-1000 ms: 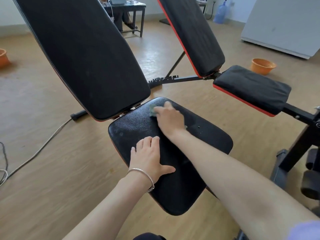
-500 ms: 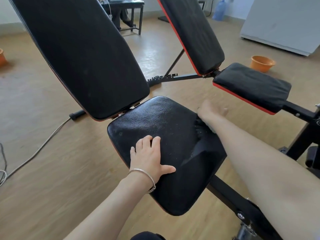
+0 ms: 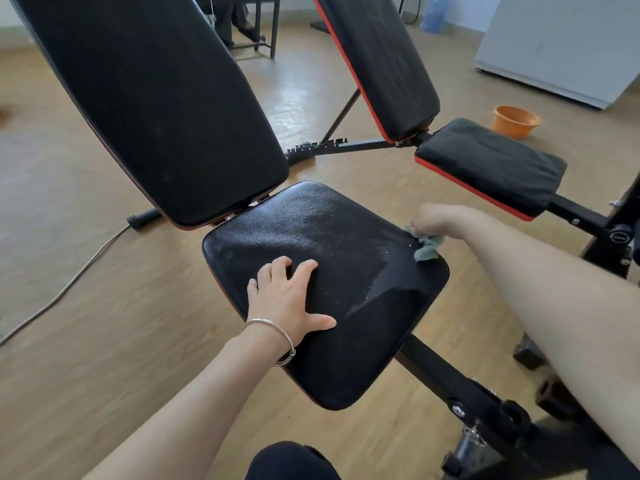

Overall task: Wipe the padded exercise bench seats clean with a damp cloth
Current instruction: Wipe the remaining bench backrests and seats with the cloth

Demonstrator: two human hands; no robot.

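Note:
The near bench's black padded seat (image 3: 346,237) fills the middle, with a wet smear across its right side. Its raised black backrest (image 3: 159,98) stands at the upper left. My left hand (image 3: 287,299), with a silver bangle on the wrist, lies flat on the seat's near left part, fingers spread. My right hand (image 3: 436,218) is closed on a crumpled teal cloth (image 3: 426,245) at the seat's right edge; the cloth hangs down below the fist and touches the pad. A second bench's black seat with red trim (image 3: 491,164) and its backrest (image 3: 381,57) stand behind on the right.
An orange basin (image 3: 515,120) sits on the wooden floor at the far right, near a white cabinet (image 3: 561,43). A grey cable (image 3: 65,289) runs over the floor on the left. The bench's black frame bar (image 3: 450,379) reaches to the lower right. A dark table's legs (image 3: 263,29) stand at the back.
My right hand has swept the cloth from the seat's far end near the backrest across to its right edge, leaving a wet trail. My left hand has stayed flat on the seat.

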